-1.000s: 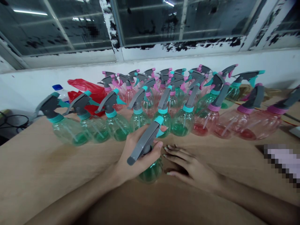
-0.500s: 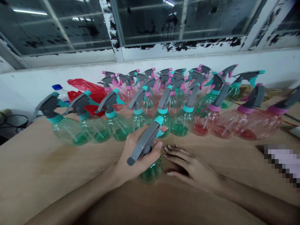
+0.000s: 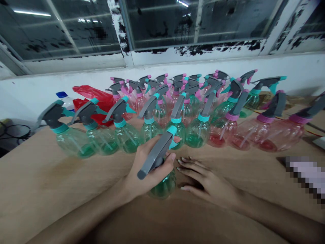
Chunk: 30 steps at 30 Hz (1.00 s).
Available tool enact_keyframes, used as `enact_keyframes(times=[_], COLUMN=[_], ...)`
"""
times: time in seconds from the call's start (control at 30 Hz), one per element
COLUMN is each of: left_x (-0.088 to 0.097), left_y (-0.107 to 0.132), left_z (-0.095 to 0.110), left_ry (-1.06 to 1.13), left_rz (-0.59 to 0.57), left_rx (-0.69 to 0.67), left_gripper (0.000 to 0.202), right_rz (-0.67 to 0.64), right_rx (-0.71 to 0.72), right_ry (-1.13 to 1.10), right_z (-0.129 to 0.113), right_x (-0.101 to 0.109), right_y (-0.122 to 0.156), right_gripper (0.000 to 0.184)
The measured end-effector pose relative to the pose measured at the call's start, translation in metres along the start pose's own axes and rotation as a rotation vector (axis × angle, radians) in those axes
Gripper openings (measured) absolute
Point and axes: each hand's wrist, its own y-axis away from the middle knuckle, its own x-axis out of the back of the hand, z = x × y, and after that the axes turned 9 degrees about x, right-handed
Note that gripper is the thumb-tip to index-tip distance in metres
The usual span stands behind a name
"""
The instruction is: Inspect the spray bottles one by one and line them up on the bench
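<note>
My left hand (image 3: 146,169) is wrapped round the neck of a green spray bottle (image 3: 162,184) that stands on the wooden table (image 3: 63,189); its grey trigger head with a teal nozzle (image 3: 157,152) points away from me. My right hand (image 3: 205,183) lies flat on the table just right of that bottle, fingers stretched out, holding nothing. Behind both hands stands a row of green spray bottles (image 3: 127,135) and pink spray bottles (image 3: 254,132), with several more crowded behind them toward the wall.
A red plastic bag (image 3: 91,98) and a bottle with a blue cap (image 3: 62,96) sit at the back left by the white wall. Black cables (image 3: 14,132) lie off the table's left edge. A blurred-out patch (image 3: 304,174) lies at the right.
</note>
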Motion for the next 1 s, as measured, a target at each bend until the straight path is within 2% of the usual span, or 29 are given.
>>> enact_keyframes(times=[0.77,1.0], left_x=[0.0001,0.0026], left_y=[0.0000,-0.0024], left_z=[0.0031,0.0083], left_ry=[-0.014,-0.075], left_rz=[-0.011,-0.002], left_rx=[0.042,-0.003], left_gripper=[0.025,0.005], right_rz=[-0.021,-0.039], right_rx=[0.005,-0.008], right_ry=[0.006,0.017], right_z=[0.0013,0.0003], right_x=[-0.0014,-0.0008], right_y=[0.0007,0.0001], right_gripper=[0.050,0.050])
